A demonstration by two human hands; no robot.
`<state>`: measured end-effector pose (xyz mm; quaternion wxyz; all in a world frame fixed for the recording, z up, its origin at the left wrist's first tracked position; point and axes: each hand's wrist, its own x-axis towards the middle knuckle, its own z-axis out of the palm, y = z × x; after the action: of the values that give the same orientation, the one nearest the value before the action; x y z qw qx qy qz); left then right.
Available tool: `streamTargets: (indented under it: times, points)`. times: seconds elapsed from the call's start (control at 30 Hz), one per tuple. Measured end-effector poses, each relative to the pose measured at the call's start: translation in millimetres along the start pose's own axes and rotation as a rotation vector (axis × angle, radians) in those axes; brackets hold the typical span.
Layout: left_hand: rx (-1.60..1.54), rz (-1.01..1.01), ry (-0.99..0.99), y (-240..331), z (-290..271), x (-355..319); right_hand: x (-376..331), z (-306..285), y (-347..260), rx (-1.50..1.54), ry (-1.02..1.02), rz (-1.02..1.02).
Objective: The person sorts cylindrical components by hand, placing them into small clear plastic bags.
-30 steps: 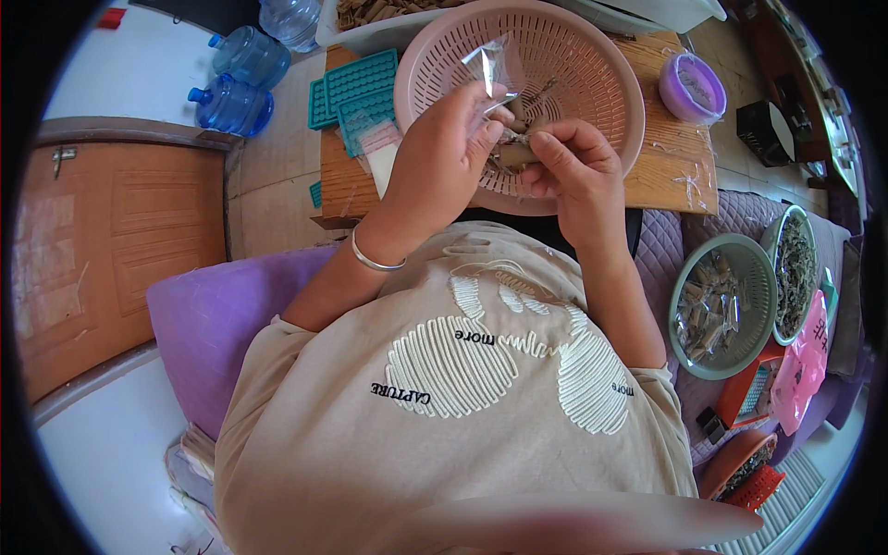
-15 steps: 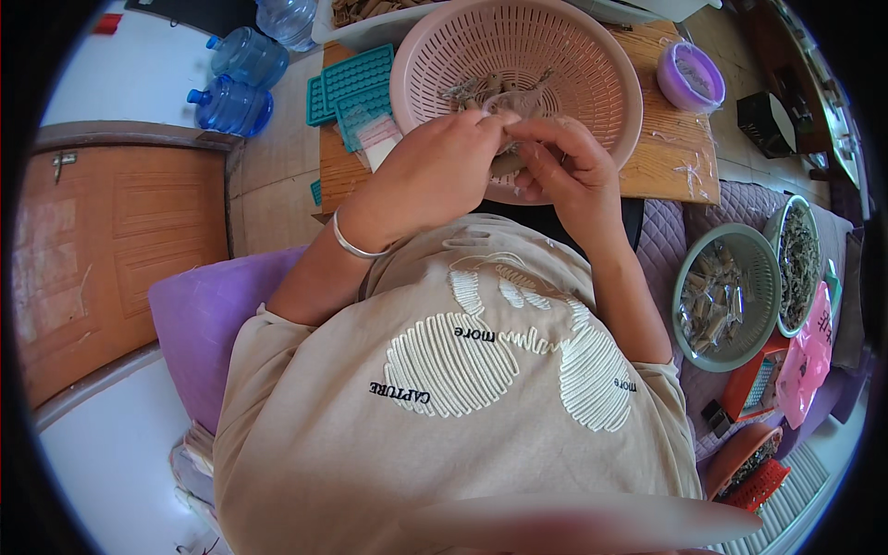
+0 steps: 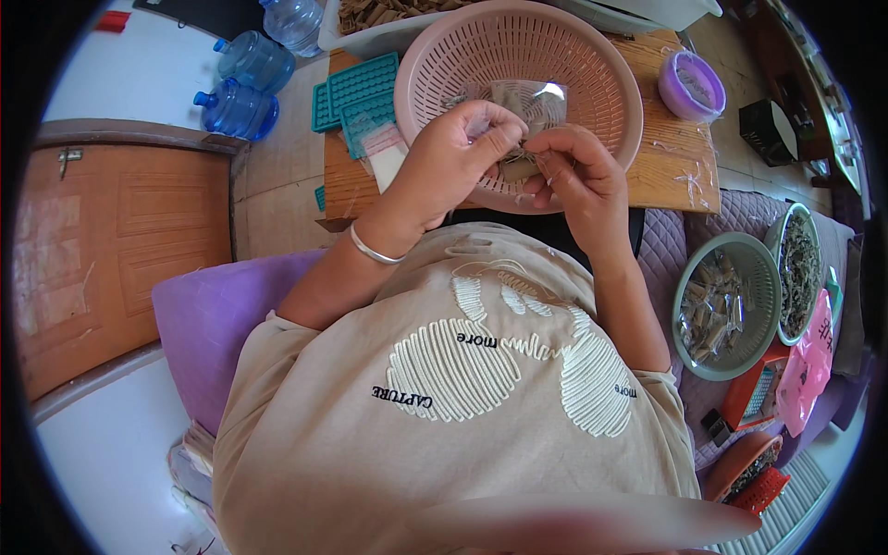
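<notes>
Over a pink slotted plastic basket (image 3: 421,69), both my hands work close together. My left hand (image 3: 472,143), with a silver bangle on its wrist, is closed in a pinch at a clear plastic bag (image 3: 546,104), which spreads out shiny beyond the fingertips. Thumb and forefinger of my right hand (image 3: 583,176) are pressed together just beside the left fingertips; what they grip is too small to make out. Beneath the hands, a brown cylindrical piece (image 3: 520,169) lies in the basket; other contents are partly hidden by the bag and fingers.
The basket rests on a wooden table (image 3: 671,176). Teal ridged trays (image 3: 370,79) and small clear bags (image 3: 387,153) lie on its left. A white bin (image 3: 356,37) of brown pieces stands behind. To the right are a purple bowl (image 3: 692,85) and a green basket (image 3: 731,248) of bagged pieces.
The clear bag, bunched at my fingers before, now spreads out flat above the basket. My left hand has turned and the two hands have drawn slightly apart.
</notes>
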<state>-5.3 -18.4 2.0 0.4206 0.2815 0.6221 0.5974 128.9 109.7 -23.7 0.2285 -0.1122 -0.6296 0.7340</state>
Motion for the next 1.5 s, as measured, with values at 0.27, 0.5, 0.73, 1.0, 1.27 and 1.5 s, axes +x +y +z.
streamTargets:
  times: [0.27,0.5,0.73,1.0,1.27,1.5]
  points:
    - [0.331,0.213,0.21,1.0,9.8,5.8,1.2,1.4,-6.2,0.349,0.08,0.169]
    - [0.202,0.47,0.146,1.0,15.6,5.2,7.6,-5.5,-2.8,0.257,0.138,0.16]
    - [0.402,0.584,0.164,-7.2,1.3,12.0,5.4,-2.0,-8.6,0.3,0.082,0.228]
    - [-0.098,0.239,0.098,-6.7,1.0,14.5,5.8,3.3,-3.1,0.258,0.128,0.155]
    - [0.211,0.342,0.199,-13.7,-2.7,13.8,-0.9,12.7,-10.2,-0.288,0.186,-0.106]
    - [0.759,0.458,0.08,10.2,-9.6,16.2,-7.2,-9.3,-48.4,-0.254,0.393,-0.335]
